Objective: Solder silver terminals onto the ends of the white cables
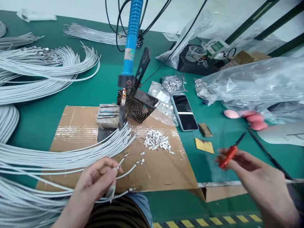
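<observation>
At seven o'clock in the view, the left hand (101, 179) pinches a white wire (122, 160) near its tip, over the brown card (171, 171), with a pile of clips (156, 140) at two o'clock from that hand. At four o'clock, the right hand (255, 172) grips a red tool (230, 155) over the green tabletop (109, 88), its thin dark end pointing to one o'clock, but it is too blurry to be sure what it is. A phone (186, 118) lies at three o'clock.
</observation>
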A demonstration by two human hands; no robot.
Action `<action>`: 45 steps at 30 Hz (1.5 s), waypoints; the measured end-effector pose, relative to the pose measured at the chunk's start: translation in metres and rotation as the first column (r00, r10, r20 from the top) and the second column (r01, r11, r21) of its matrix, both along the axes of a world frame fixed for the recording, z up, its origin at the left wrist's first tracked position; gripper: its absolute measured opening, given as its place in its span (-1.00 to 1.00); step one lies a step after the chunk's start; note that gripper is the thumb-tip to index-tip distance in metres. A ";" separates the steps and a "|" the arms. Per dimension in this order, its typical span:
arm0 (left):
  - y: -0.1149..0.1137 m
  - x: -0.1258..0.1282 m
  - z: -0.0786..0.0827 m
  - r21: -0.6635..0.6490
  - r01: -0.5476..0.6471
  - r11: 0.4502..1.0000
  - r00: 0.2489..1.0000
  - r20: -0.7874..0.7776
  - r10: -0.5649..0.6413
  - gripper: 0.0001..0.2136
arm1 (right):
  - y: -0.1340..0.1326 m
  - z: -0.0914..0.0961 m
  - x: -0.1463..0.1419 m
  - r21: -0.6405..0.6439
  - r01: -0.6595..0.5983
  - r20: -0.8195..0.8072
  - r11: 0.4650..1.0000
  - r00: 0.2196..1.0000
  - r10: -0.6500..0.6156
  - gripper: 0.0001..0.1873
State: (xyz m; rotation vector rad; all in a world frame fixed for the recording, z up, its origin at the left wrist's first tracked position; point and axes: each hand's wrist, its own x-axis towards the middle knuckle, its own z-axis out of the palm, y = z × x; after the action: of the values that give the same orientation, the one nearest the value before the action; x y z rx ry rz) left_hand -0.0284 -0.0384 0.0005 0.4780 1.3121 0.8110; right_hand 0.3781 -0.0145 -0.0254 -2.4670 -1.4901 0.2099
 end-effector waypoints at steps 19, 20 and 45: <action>-0.008 -0.006 0.001 0.127 0.046 0.991 0.998 -0.038 -0.042 -0.68 | -0.021 0.010 -0.223 0.160 -0.713 -0.597 0.683 0.481 0.642 -0.62; -0.008 -0.006 0.000 0.131 0.043 0.990 0.998 -0.047 -0.037 -0.69 | -0.020 0.010 -0.223 0.170 -0.711 -0.607 0.683 0.470 0.641 -0.61; -0.007 -0.003 -0.002 0.127 0.084 0.988 0.993 -0.088 -0.073 -0.68 | -0.025 -0.007 -0.176 0.324 -0.300 -0.565 0.897 0.699 0.438 -0.49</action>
State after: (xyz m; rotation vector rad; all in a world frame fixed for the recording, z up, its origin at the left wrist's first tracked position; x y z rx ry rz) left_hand -0.0311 -0.0453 -0.0015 0.6694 1.3128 0.8214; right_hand 0.2018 -0.0393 -0.0329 -1.6395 -1.5611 0.8228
